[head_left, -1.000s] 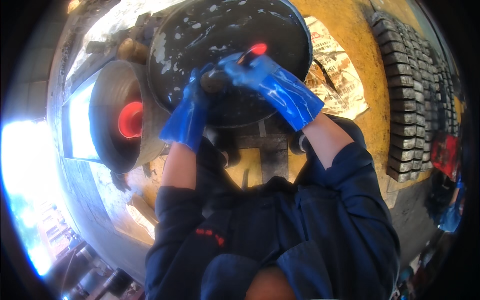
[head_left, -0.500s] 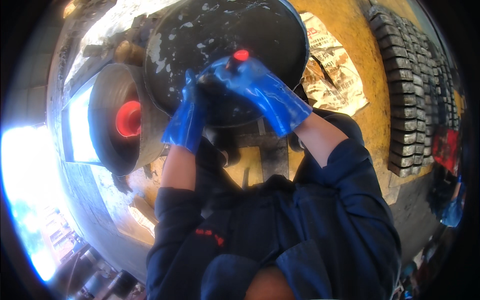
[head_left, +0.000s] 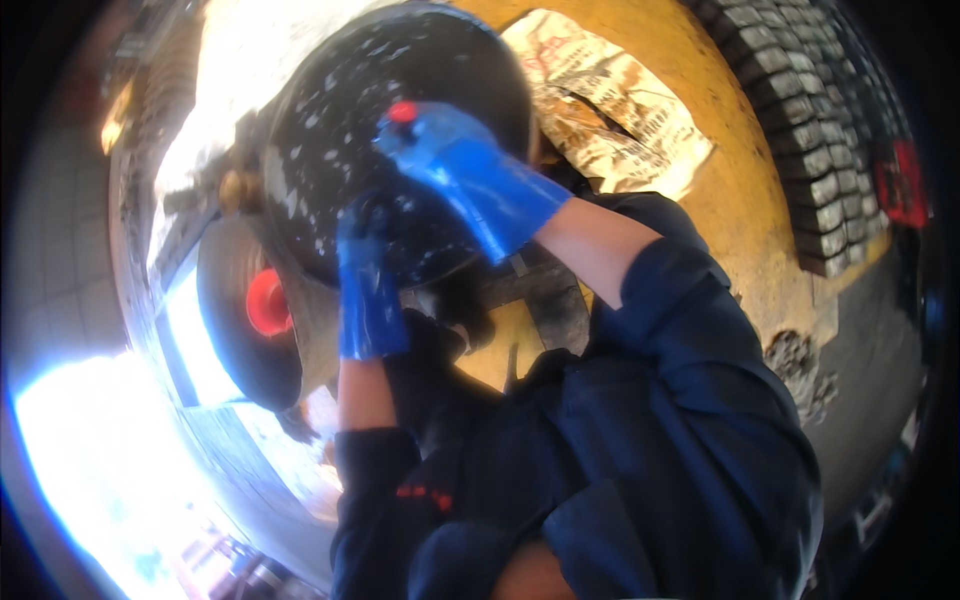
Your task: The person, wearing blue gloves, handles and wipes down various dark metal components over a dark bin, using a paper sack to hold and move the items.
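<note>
A large round black tub (head_left: 450,60), its dark surface flecked with white, lies in front of me under both hands. My right hand (head_left: 440,145), in a long blue rubber glove, is over its middle. The fingers are closed round something with a red rounded end (head_left: 403,112); the rest of it is hidden by the glove. My left hand (head_left: 362,245), in a matching glove, is lower, over the tub's near left part. Its fingers are dark and smeared, so their pose is unclear.
Left of the tub, a wide grey cylinder (head_left: 225,300) lies on its side with a red flared piece (head_left: 268,302) inside. A torn printed paper sack (head_left: 650,110) lies to the right. Stacked grey metal blocks (head_left: 800,130) and a red object (head_left: 902,183) are farther right.
The view has turned, shifting the tub and sack leftward. My hands have drawn apart; the right stays round the red-ended thing, and the left is now lower.
</note>
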### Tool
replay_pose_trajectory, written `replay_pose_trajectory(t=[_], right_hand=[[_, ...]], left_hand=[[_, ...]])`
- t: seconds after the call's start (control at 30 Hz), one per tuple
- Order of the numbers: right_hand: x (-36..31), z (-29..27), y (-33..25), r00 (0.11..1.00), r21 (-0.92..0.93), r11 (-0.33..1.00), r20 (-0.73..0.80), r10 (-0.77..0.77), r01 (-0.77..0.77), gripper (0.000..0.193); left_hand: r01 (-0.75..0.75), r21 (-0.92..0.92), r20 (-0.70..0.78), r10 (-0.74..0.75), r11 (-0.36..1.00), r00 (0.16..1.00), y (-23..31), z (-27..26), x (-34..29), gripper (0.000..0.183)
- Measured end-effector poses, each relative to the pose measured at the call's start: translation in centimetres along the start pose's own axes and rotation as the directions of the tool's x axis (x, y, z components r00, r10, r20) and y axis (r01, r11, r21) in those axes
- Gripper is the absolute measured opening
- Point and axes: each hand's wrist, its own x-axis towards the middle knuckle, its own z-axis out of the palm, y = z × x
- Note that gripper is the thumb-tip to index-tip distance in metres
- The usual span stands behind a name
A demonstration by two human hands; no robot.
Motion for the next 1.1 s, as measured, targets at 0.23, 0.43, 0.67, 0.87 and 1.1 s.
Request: replay_pose_trajectory(t=[0.23, 0.43, 0.67, 0.87, 1.1], right_hand=[[-1.8, -3.8, -0.8, 0.993, -0.292, 0.950, -0.070, 0.091, -0.108, 0.030], [-3.5, -5.6, -1.6, 0.937, -0.413, 0.911, 0.322, 0.137, 0.009, 0.028], [-4.8, -3.2, 1.3, 0.938, -0.354, 0.934, 0.340, 0.072, 0.057, 0.026], [-6.1, -2.2, 0.1, 0.958, -0.185, 0.971, 0.269, -0.095, 0.148, 0.022], [-4.8, -2.4, 1.9, 0.907, -0.146, 0.983, 0.390, 0.160, -0.110, 0.023]], left_hand=[[-0.281, 0.823, -0.029, 0.532, 0.493, 0.846, 9.7, -3.1, 5.3, 0.025], [-0.450, 0.846, 0.460, 0.037, 0.284, 0.887, 11.8, -7.5, 13.6, 0.021], [-0.326, 0.419, 0.381, 0.162, 0.847, 0.910, 19.9, 6.1, 19.6, 0.029], [-0.546, 0.418, 0.527, 0.295, 0.727, 0.797, 26.6, 13.7, 20.4, 0.027], [-0.388, 0.170, 0.396, 0.298, 0.906, 0.869, 26.0, 8.9, 20.8, 0.024]])
